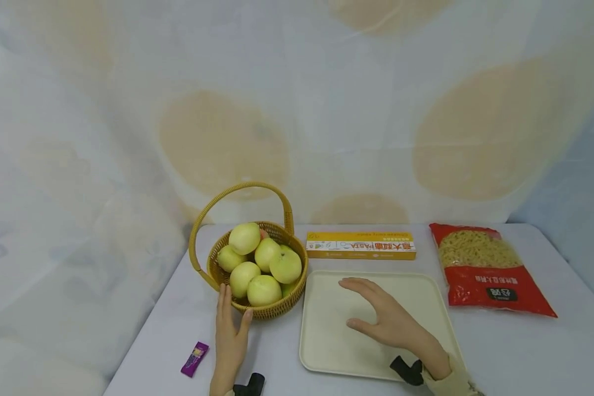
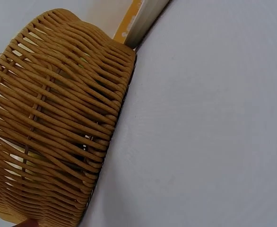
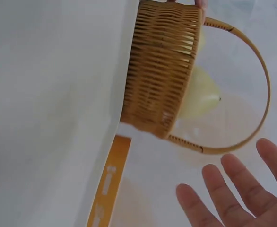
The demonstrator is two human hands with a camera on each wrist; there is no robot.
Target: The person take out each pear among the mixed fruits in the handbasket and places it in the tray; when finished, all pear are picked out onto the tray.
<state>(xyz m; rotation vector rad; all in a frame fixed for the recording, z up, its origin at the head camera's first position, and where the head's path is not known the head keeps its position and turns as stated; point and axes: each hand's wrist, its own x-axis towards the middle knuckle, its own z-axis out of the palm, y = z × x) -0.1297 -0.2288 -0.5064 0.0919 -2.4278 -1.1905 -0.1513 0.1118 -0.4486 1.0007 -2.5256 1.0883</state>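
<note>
Smooth cream tray (image 1: 326,324); woven basket (image 1: 272,311) sat at its ten o'clock, wall gaps showing only in wrist views. Right grip (image 1: 388,319) hung spread above tray; left grip (image 1: 230,333), straight-fingered, touched basket. Round green fruit (image 1: 267,254) heaped inside. Head view alone caught purple packet (image 1: 194,359).

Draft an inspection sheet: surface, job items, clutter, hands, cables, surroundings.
Surface: white table, no spill seen.
Job items: wicker basket holding pale green fruit; cream tray to its right.
Clutter: pasta box behind tray, red bag at right, small purple packet at left.
Left hand: at basket's near side, fingers extended.
Right hand: above tray, fingers apart, holding nothing.
Cables: nothing seen.
Surroundings: pale backdrop with tan patches.
</note>
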